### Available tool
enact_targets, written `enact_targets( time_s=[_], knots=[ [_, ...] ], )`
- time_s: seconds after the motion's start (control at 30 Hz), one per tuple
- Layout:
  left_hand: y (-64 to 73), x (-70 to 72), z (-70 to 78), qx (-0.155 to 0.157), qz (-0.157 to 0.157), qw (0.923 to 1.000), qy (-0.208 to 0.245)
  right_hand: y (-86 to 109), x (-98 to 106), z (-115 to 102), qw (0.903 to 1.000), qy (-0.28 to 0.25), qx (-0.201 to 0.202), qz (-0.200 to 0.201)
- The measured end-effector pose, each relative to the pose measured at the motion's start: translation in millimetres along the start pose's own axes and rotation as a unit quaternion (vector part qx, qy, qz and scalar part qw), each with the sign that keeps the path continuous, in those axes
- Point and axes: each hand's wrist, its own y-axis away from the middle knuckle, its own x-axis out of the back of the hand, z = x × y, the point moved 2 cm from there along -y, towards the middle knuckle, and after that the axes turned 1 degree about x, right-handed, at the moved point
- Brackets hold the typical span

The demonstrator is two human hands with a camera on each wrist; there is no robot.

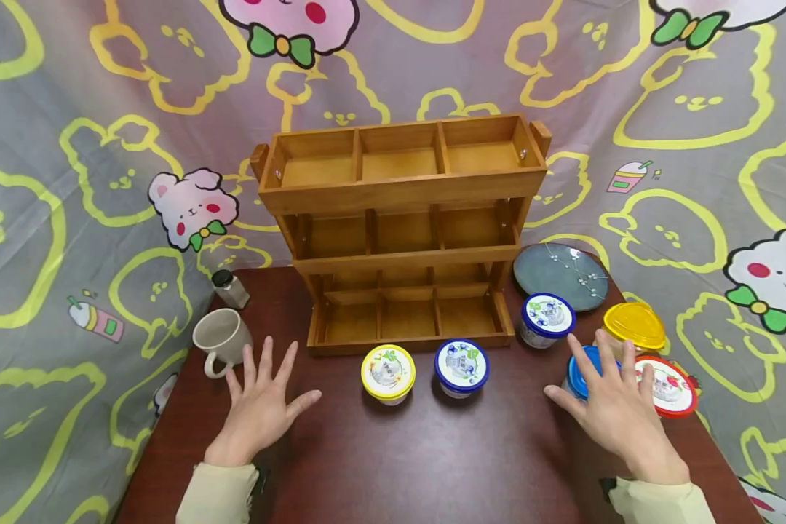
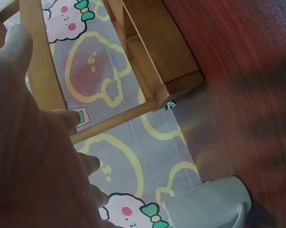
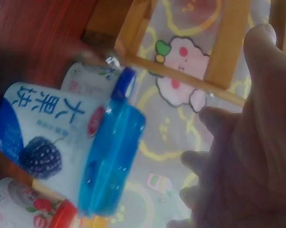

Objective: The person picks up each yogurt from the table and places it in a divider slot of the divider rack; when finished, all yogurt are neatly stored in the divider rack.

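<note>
Ten fingers point(image 1: 285, 366), spread apart and holding nothing: the blue-lidded tub point(image 3: 69, 147) stands on the bench point(image 1: 458, 451) below my right hand point(image 1: 616, 411), the nearer one; my left hand point(image 1: 260, 411) is beside the mug point(image 1: 225, 338)

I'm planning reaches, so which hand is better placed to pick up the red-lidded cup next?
Right, probably: the right hand, holding nothing, is near the red-lidded cup; the left hand is across the table, by the mug.
</note>
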Motion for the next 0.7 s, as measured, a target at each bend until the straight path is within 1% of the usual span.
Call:
enact_targets(
  time_s=[0.07,0.13,0.17,0.2,0.23,0.27,0.3,0.33,0.37,0.43,0.47,0.5,0.53,0.57,0.6,0.63,0.67,0.7],
  knots=[
    [-3.4,-0.6,-2.1,-0.001,-0.003,0.9998,0.018,-0.1,3.0,-6.8,0.9998,-0.004,0.018,0.013],
    [-10.1,-3.4,-6.5,0.001,-0.008,0.9980,0.063,-1.2,5.9,-17.4,0.9978,-0.020,0.046,0.043],
    [-15.1,-5.8,-9.5,0.004,-0.010,0.9954,0.096,-2.2,6.9,-25.0,0.9955,-0.034,0.064,0.062],
    [-21.0,-9.4,-13.3,0.011,-0.010,0.9911,0.133,-3.2,7.4,-33.9,0.9922,-0.049,0.081,0.081],
    [-28.4,-13.2,-17.5,0.023,-0.010,0.9844,0.174,-4.5,6.4,-44.4,0.9874,-0.071,0.099,0.101],
    [-36.3,-18.2,-21.9,0.040,-0.006,0.9753,0.217,-5.6,4.1,-56.2,0.9818,-0.093,0.116,0.118],
    [-44.7,-23.7,-26.5,0.061,0.000,0.9629,0.263,-6.5,0.4,-69.1,0.9761,-0.119,0.127,0.130],
    [-53.5,-29.7,-30.5,0.085,0.008,0.9473,0.309,-7.4,-4.2,-83.0,0.9695,-0.144,0.140,0.141],
    [-62.2,-35.5,-33.8,0.109,0.017,0.9300,0.351,-7.9,-10.1,-97.0,0.9630,-0.165,0.154,0.148],
    [-78.3,-47.2,-37.8,0.154,0.034,0.8951,0.417,-8.4,-25.4,-123.6,0.9505,-0.205,0.177,0.153],
    [-85.4,-52.8,-38.5,0.172,0.039,0.8787,0.444,-8.5,-33.5,-135.9,0.9458,-0.219,0.187,0.149],
    [-91.9,-57.7,-38.4,0.184,0.042,0.8643,0.466,-8.6,-41.8,-147.1,0.9424,-0.232,0.194,0.143],
    [-97.6,-62.2,-37.7,0.193,0.043,0.8544,0.480,-9.1,-50.4,-157.0,0.9393,-0.242,0.203,0.135],
    [-102.4,-66.0,-36.6,0.198,0.041,0.8499,0.487,-9.5,-59.0,-165.6,0.9399,-0.246,0.204,0.121],
    [-106.6,-69.7,-35.2,0.201,0.040,0.8475,0.490,-10.1,-67.3,-172.9,0.9397,-0.255,0.203,0.104],
    [-110.0,-72.7,-33.8,0.201,0.038,0.8472,0.490,-10.9,-75.2,-179.4,0.9413,-0.260,0.198,0.084],
    [-113.0,-75.4,-32.6,0.200,0.037,0.8486,0.488,-12.5,-83.0,-184.8,0.9427,-0.267,0.190,0.063],
    [-115.8,-78.2,-32.0,0.198,0.038,0.8519,0.483,-14.2,-90.5,-189.5,0.9448,-0.271,0.179,0.042]
  ],
)
